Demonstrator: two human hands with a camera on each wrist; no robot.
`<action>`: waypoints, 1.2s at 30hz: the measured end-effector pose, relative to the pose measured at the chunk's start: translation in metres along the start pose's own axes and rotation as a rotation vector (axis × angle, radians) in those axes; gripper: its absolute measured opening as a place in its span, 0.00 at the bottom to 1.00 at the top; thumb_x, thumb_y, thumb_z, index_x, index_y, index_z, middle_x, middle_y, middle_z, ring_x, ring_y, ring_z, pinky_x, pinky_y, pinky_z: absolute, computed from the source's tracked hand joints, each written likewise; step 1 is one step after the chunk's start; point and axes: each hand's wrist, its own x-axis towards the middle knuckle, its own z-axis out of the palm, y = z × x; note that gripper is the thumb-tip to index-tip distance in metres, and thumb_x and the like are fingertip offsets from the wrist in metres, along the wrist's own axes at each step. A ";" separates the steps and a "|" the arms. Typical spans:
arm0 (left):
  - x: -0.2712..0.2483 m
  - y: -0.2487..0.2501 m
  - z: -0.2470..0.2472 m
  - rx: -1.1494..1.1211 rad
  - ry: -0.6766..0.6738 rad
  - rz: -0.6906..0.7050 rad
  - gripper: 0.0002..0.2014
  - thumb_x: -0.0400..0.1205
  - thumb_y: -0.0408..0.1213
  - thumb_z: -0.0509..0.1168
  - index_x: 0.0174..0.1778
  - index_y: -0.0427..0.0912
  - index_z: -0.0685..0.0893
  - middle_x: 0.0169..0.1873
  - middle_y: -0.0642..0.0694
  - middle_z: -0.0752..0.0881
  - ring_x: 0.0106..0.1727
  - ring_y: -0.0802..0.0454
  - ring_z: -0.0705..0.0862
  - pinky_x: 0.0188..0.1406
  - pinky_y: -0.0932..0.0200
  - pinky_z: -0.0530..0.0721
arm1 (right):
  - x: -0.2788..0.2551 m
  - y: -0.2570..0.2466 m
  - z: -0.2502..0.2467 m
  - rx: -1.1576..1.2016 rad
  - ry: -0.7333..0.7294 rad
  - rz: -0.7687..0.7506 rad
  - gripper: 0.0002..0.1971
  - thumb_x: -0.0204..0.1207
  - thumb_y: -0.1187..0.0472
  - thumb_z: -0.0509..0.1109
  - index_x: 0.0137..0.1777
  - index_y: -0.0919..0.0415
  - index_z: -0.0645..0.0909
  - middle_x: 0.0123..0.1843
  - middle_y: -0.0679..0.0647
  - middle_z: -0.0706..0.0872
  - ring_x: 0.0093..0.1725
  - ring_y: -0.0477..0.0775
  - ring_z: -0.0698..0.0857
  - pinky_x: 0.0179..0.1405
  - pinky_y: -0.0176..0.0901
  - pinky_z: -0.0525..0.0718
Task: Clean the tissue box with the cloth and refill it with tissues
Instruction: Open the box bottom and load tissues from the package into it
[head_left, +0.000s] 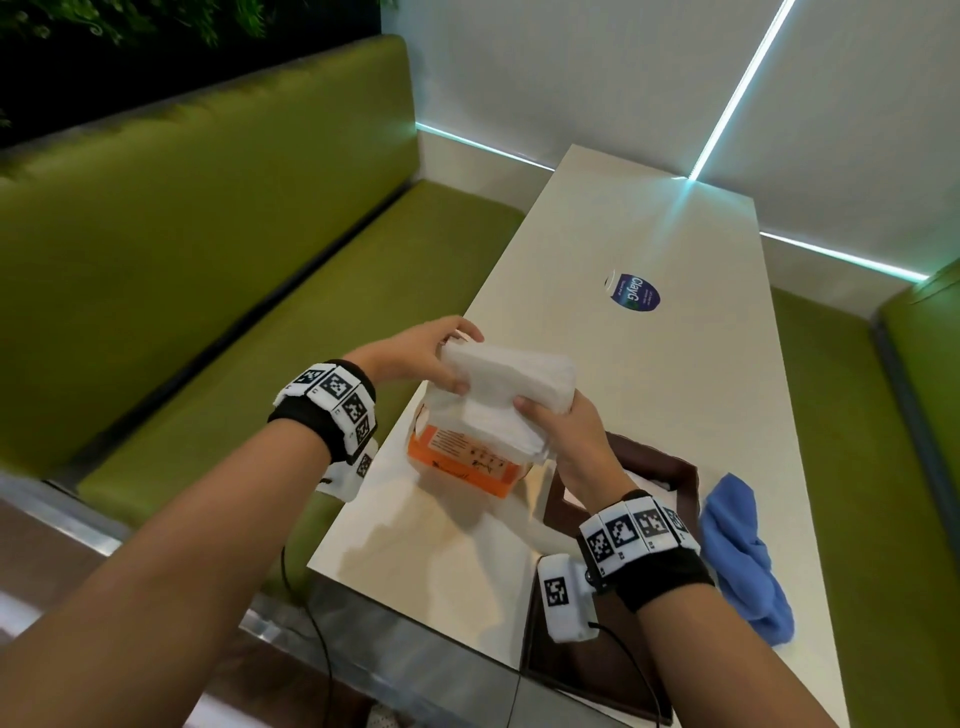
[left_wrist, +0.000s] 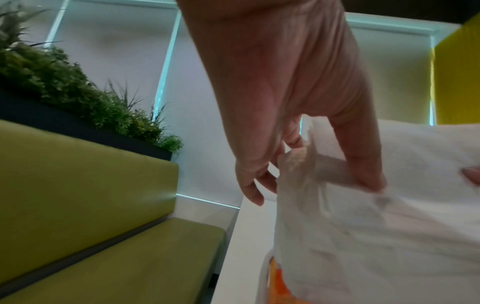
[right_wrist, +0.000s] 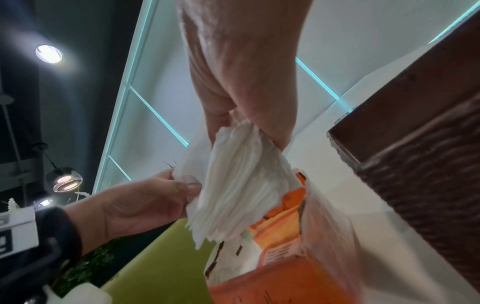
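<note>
Both hands hold a thick stack of white tissues above the counter. The left hand pinches the stack's far left end between thumb and fingers, and the right hand grips its near edge, fingers curled under and thumb on top. Directly beneath the stack stands the orange tissue pack, its clear plastic top torn open. The dark brown wooden tissue box sits just right of the pack, largely hidden behind the right wrist and its marker band. The blue cloth lies crumpled beside the box, near the counter's right edge. Farther along the counter is 1 round blue sticker. A green padded bench runs along the left side, with plants above its backrest.
</note>
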 end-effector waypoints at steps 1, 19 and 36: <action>-0.002 0.002 -0.001 -0.037 0.010 0.007 0.33 0.71 0.26 0.78 0.69 0.48 0.73 0.62 0.45 0.78 0.47 0.53 0.85 0.40 0.69 0.85 | 0.000 -0.002 0.000 0.017 -0.005 0.000 0.25 0.68 0.63 0.81 0.66 0.61 0.80 0.60 0.59 0.89 0.59 0.61 0.88 0.60 0.65 0.86; -0.025 0.047 0.026 -0.792 0.091 0.044 0.32 0.75 0.42 0.70 0.76 0.55 0.68 0.62 0.45 0.84 0.53 0.48 0.88 0.41 0.54 0.89 | -0.023 -0.053 -0.030 0.359 -0.092 0.033 0.22 0.77 0.60 0.73 0.70 0.60 0.79 0.64 0.62 0.88 0.65 0.65 0.85 0.67 0.68 0.80; -0.042 0.093 0.098 -0.748 0.330 0.152 0.29 0.76 0.43 0.76 0.62 0.59 0.62 0.63 0.34 0.81 0.51 0.39 0.89 0.55 0.37 0.88 | -0.056 -0.049 -0.085 0.345 -0.049 -0.076 0.27 0.77 0.60 0.74 0.75 0.56 0.71 0.69 0.59 0.84 0.67 0.63 0.84 0.64 0.68 0.82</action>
